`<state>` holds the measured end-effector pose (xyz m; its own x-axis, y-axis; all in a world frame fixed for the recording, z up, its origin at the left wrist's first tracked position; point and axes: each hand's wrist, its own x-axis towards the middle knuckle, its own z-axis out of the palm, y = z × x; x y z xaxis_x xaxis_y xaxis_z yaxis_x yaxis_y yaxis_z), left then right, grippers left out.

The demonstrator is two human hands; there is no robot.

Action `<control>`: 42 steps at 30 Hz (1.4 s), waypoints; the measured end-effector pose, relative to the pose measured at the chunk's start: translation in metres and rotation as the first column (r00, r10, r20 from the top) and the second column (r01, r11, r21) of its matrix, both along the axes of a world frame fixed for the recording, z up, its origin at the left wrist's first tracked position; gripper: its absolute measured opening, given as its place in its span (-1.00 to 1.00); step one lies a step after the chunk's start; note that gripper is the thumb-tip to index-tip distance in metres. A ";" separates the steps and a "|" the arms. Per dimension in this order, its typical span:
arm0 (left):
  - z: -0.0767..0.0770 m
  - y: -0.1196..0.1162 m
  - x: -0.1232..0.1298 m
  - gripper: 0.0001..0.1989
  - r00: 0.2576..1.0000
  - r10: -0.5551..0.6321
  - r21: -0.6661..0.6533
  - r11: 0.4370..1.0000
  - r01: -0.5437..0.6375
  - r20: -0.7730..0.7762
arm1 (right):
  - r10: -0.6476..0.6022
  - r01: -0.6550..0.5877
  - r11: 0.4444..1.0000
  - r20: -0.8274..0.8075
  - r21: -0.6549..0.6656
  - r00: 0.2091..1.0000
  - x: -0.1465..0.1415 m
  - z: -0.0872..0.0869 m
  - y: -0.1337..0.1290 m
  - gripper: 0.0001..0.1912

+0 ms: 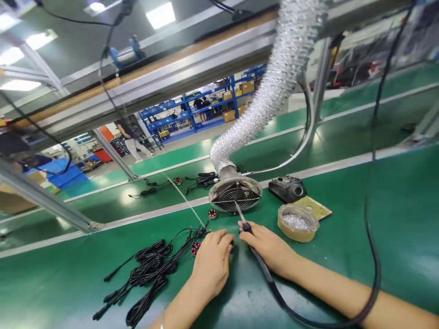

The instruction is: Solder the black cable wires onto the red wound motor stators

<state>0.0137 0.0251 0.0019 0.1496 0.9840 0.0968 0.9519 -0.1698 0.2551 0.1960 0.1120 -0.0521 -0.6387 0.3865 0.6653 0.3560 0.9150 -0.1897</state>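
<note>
My right hand [265,246] grips a soldering iron [246,225], its tip pointing up and away in front of the round fan grille [236,196]. The iron's black cable loops over my right forearm. Close by on the left, my left hand [213,258] is closed, fingers curled down near the mat; a dark edge shows at its fingertips, but most of what they hold is hidden. Beside that hand lie a small round part with red segments [195,248] and another with copper-coloured segments [212,214]. A thin pale strand [187,201] slopes down to the wires there.
Bundled black cables [151,269] lie left on the green table [308,292]. A silver flexible duct [260,105] descends to the grille. To the right are a tape-roll-like ring [298,224] holding shiny shavings, a yellow pad [315,207] and a black device [287,188].
</note>
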 end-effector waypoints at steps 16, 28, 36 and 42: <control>-0.002 -0.024 0.003 -0.73 0.969 0.130 -0.366 0.930 -0.044 0.212 | -0.004 0.012 0.915 0.020 -0.402 1.000 0.011 0.024 -0.044 -0.72; -0.008 -0.019 0.020 -0.65 0.964 0.068 -0.340 0.940 0.024 0.257 | 0.064 -0.061 0.983 0.012 -0.173 0.998 0.013 0.018 -0.038 -0.77; 0.003 -0.017 0.021 -0.67 0.938 0.181 -0.445 0.895 -0.032 0.297 | 0.057 -0.062 0.922 -0.025 -0.382 0.998 0.013 0.012 -0.040 -0.77; 0.003 -0.020 0.012 -0.66 0.923 0.250 -0.479 0.874 -0.084 0.294 | 0.180 -0.127 0.870 0.068 -0.477 0.981 0.021 0.020 -0.043 -0.52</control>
<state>0.0254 0.0050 0.0051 0.0186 0.9374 -0.3477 0.7964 0.1964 0.5720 0.2172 0.0691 -0.0319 -0.7725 0.5266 0.3549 0.2610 0.7728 -0.5785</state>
